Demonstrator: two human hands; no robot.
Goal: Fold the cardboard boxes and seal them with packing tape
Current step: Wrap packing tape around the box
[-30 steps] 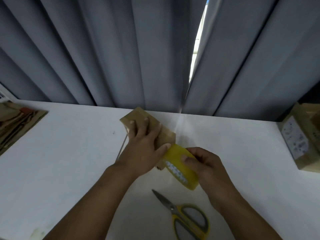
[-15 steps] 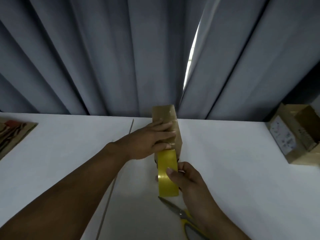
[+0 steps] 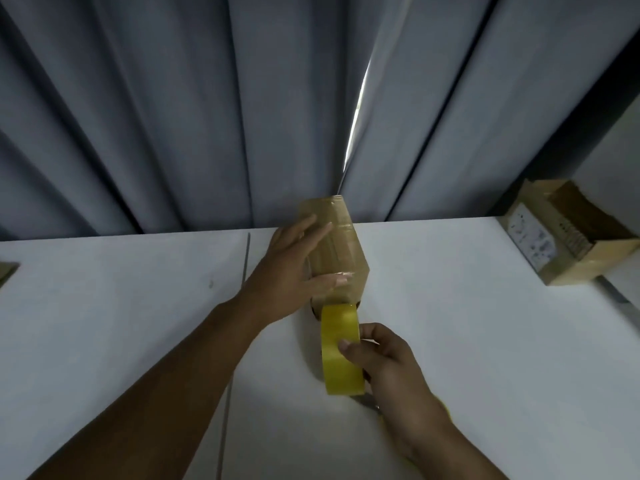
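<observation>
Left hand (image 3: 298, 271), fingers flat, steadies the small cardboard box (image 3: 341, 247) on a white table (image 3: 104, 317) while the right hand (image 3: 388, 365), just nearer than the box, grips the yellow tape roll (image 3: 337, 355); a crooked pull could wrinkle the strip or drag the lightly held box.

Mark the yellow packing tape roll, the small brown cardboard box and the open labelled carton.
yellow packing tape roll (image 3: 337, 323), head view, outer band.
small brown cardboard box (image 3: 346, 251), head view, taped top face.
open labelled carton (image 3: 530, 237), head view, labelled side.
</observation>
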